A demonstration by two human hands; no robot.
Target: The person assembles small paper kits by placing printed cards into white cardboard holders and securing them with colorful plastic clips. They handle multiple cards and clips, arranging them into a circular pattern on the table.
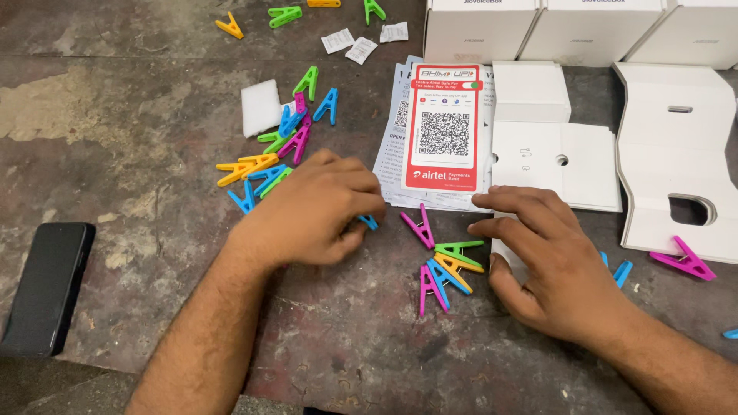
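My left hand [319, 209] rests knuckles-up on the dark worn table, fingers curled over a blue plastic clip [370, 222] whose tip pokes out at the fingertips. My right hand [550, 257] lies flat with fingers spread, its fingertips on the lower edge of a red-and-white card [446, 127] and the stack of printed leaflets [393, 154] beneath it. Between the hands lie a pink clip [420, 227] and a small pile of clips [447, 270] in green, yellow, blue and pink.
More coloured clips [269, 157] lie scattered behind my left hand, beside a white foam block [259, 106]. White boxes [480, 29] and flat white cardboard inserts [565, 161] fill the back right. A black phone [48, 284] lies at the left. Small white sachets [350, 42] sit at the back.
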